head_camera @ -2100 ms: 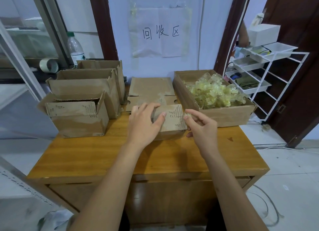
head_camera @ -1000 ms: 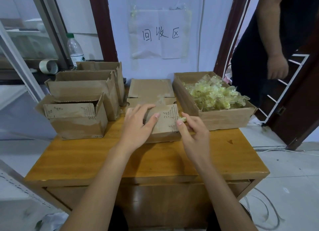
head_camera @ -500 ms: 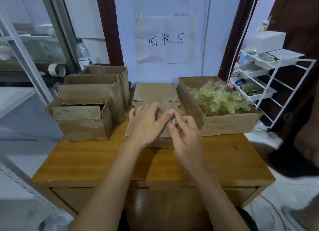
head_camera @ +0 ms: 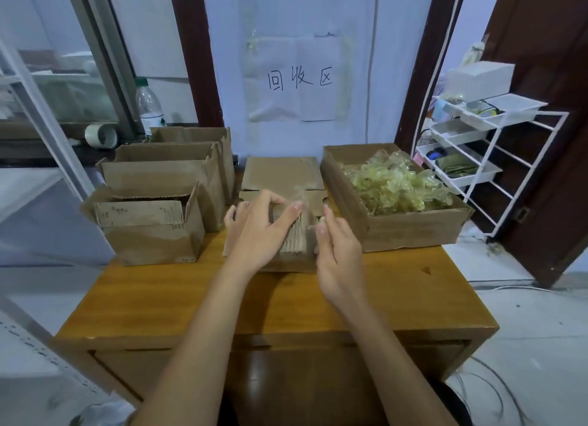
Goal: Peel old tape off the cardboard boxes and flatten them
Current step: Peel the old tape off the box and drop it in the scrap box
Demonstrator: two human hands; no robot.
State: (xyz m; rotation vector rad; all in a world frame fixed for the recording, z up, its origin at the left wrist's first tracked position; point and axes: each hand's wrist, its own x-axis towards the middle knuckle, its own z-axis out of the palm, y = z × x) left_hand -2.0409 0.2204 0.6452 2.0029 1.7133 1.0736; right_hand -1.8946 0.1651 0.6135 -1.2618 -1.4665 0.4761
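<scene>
Both hands have closed in on the small box since two seconds ago: the right hand [head_camera: 337, 250], which was out at the box's right edge, now sits against its right side with thumb and forefinger pinched together on what looks like a bit of clear tape [head_camera: 320, 219], though the strip is too small and pale to be sure of. A bystander who stood in the doorway a second ago is gone from view.

Going by size: one wooden table [head_camera: 178, 301] carries everything. One wide cardboard tray [head_camera: 410, 231] at the right back holds a heap of crumpled yellowish tape, too tangled to count. Three open boxes [head_camera: 149, 231] stand in a row at the left, front to back, well apart from the hands. One flattened box [head_camera: 280, 174] lies at the back centre. One small box [head_camera: 296, 250] sits at the table's middle, just in front of the flattened one; the left hand [head_camera: 257, 234] lies over its top with fingers curled round the far edge, holding it down.

I judge this box light and thin-walled, stiff along its flutes but easy to crush or tear. Its top layer already shows bare corrugation. Tape should come best pulled low and slowly from a lifted corner, while the other hand steadies the box near the seam.
</scene>
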